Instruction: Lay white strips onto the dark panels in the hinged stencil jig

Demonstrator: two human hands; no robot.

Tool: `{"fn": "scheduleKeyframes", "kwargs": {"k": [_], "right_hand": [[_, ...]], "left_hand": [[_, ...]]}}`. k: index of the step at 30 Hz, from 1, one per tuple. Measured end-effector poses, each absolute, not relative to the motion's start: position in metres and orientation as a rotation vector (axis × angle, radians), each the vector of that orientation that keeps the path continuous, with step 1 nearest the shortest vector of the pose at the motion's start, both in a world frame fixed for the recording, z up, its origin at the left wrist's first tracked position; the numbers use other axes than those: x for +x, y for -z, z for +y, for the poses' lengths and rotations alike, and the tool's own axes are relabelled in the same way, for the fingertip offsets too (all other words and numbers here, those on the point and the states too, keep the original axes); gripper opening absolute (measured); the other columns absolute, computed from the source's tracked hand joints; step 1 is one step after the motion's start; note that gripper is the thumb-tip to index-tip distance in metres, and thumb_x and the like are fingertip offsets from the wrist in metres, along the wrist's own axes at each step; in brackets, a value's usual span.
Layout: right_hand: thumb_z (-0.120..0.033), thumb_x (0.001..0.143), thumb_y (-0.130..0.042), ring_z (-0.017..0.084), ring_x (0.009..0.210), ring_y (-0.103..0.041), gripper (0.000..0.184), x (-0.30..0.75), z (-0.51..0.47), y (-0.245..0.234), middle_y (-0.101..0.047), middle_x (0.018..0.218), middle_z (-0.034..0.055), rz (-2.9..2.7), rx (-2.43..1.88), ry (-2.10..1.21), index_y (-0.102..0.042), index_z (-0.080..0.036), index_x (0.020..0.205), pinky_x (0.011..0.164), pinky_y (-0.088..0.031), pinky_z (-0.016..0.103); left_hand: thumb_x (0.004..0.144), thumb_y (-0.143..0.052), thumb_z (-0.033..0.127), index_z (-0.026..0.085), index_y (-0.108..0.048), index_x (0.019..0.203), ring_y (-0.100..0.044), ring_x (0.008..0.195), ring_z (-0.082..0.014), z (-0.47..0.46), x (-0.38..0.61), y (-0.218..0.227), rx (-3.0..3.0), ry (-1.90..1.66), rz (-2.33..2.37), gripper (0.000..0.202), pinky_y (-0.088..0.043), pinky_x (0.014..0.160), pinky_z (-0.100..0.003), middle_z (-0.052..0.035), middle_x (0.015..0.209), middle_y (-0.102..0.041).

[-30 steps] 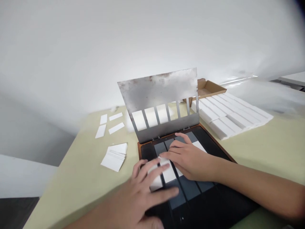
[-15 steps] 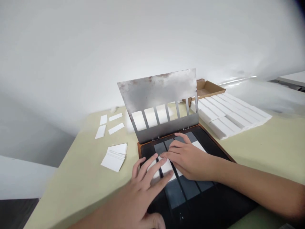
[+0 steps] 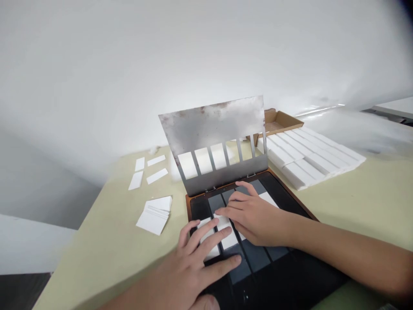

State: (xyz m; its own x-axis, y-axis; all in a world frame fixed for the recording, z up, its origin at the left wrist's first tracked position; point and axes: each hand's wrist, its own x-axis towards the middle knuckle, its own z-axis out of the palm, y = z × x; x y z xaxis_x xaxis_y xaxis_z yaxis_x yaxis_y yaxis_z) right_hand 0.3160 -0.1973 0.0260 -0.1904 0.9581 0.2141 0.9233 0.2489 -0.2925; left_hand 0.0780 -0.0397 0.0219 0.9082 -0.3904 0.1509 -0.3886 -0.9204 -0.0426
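Observation:
A black board (image 3: pixel 277 282) with grey recessed slots lies on the table, and a hinged metal plate (image 3: pixel 216 125) with a row of rectangular cutouts stands raised at its back. White cards sit in the slots. My left hand (image 3: pixel 193 267) has its fingers spread over the left card (image 3: pixel 214 252) and the one beside it (image 3: pixel 229 240). My right hand (image 3: pixel 254 217) rests on the board with fingers apart, its index fingertip at the top of that second card. Farther right, another white card (image 3: pixel 267 198) is partly covered by my right hand.
Left of the board is a fanned stack of white cards (image 3: pixel 154 217), with several single cards (image 3: pixel 157 175) behind it. At the right lie rows of white card stacks (image 3: pixel 309 155), in front of an open cardboard box (image 3: pixel 284 120). A pale wall (image 3: pixel 193 51) rises behind.
My left hand has shifted slightly down and toward me, its thumb side lower, uncovering more of the white cards. My right hand stays nearly in place.

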Motion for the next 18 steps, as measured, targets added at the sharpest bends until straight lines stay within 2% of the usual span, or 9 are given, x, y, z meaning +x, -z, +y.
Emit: {"fn": "scheduleKeyframes", "kwargs": {"k": [3,8,14,16,18], "right_hand": [[-0.012,0.096,-0.053,0.026,0.11,-0.058,0.046,0.316,-0.198,-0.025,-0.075,0.107,0.0083,-2.177,-1.722,-0.135,-0.06,-0.017,0.142,0.124,-0.01,0.062],[-0.016,0.093,-0.054,0.025,0.107,-0.058,0.045,0.316,-0.2,-0.03,-0.074,0.107,0.007,-2.169,-1.688,-0.171,-0.062,-0.018,0.137,0.124,-0.01,0.061],[-0.021,0.077,-0.065,0.025,0.104,-0.059,0.061,0.316,-0.204,-0.039,-0.074,0.104,0.0052,-2.166,-1.652,-0.203,-0.062,-0.017,0.138,0.126,-0.009,0.059],[-0.025,0.075,-0.069,0.025,0.105,-0.06,0.067,0.317,-0.205,-0.04,-0.075,0.106,0.0053,-2.156,-1.634,-0.201,-0.061,-0.016,0.141,0.127,-0.008,0.057],[-0.035,0.078,-0.075,0.026,0.105,-0.06,0.07,0.319,-0.206,-0.04,-0.075,0.109,0.0065,-2.159,-1.609,-0.199,-0.06,-0.015,0.144,0.127,-0.006,0.057]], "left_hand": [[0.099,-0.045,0.081,0.032,-0.035,0.167,-0.031,0.151,-0.0444,-0.041,0.078,-0.02,-3.043,0.279,0.577,0.084,-0.009,0.122,-0.06,-0.0129,0.171,-0.034],[0.098,-0.046,0.081,0.026,-0.037,0.166,-0.034,0.15,-0.0434,-0.043,0.08,-0.021,-3.035,0.295,0.578,0.088,-0.015,0.122,-0.058,-0.0142,0.167,-0.042],[0.102,-0.042,0.077,0.024,-0.036,0.167,-0.031,0.152,-0.042,-0.043,0.081,-0.022,-3.046,0.304,0.471,0.084,-0.01,0.123,-0.056,-0.0138,0.166,-0.043],[0.102,-0.043,0.076,0.024,-0.037,0.166,-0.028,0.154,-0.0414,-0.042,0.08,-0.021,-3.049,0.299,0.442,0.083,-0.006,0.123,-0.055,-0.0129,0.167,-0.042],[0.103,-0.044,0.074,0.023,-0.037,0.166,-0.026,0.154,-0.0414,-0.041,0.08,-0.02,-3.05,0.29,0.436,0.082,-0.005,0.123,-0.055,-0.0125,0.168,-0.04]]}}
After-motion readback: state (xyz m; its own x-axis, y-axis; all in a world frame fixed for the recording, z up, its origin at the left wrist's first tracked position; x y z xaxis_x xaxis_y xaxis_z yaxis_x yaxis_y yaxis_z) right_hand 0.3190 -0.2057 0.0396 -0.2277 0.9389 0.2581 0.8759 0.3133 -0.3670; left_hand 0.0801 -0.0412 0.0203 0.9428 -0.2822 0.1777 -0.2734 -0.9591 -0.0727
